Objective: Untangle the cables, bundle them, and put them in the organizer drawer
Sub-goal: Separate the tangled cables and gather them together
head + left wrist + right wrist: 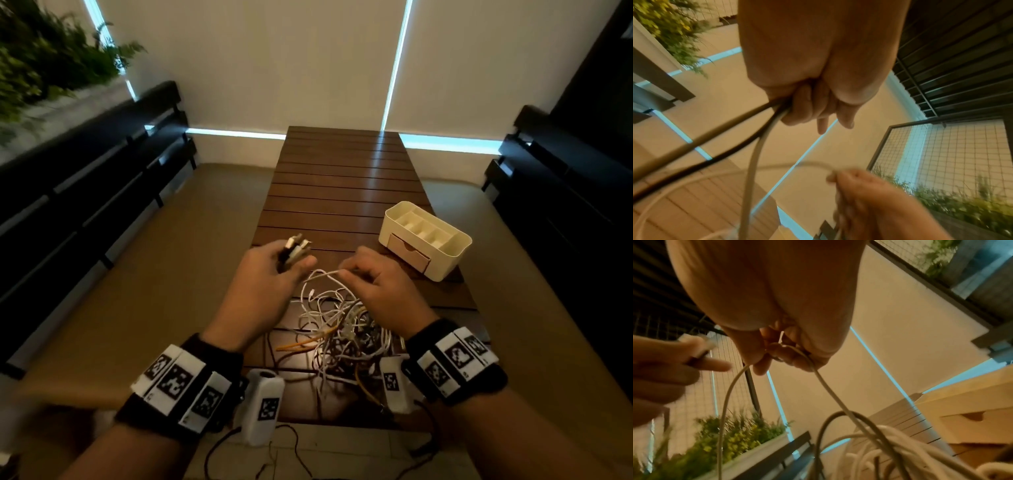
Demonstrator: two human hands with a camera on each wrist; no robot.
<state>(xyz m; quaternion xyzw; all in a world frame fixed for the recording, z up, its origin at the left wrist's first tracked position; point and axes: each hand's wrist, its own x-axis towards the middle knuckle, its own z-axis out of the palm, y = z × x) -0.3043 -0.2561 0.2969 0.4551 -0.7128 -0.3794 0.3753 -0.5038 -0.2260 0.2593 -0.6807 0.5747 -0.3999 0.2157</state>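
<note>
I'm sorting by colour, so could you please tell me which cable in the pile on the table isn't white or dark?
The orange cable, at the pile's near-left edge; those around it are white or dark.

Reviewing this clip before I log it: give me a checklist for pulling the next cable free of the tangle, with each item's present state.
1. Left hand grips a bunch of cable ends: ok.
2. Right hand pinches one white cable: ok.
3. That cable is free of the tangle: not ok, it runs down into the pile.
4. Which plug the white cable ends in: cannot tell.
5. Organizer within view on the table: ok.
6. Drawer open to receive bundles: not ok, it looks shut.
</note>
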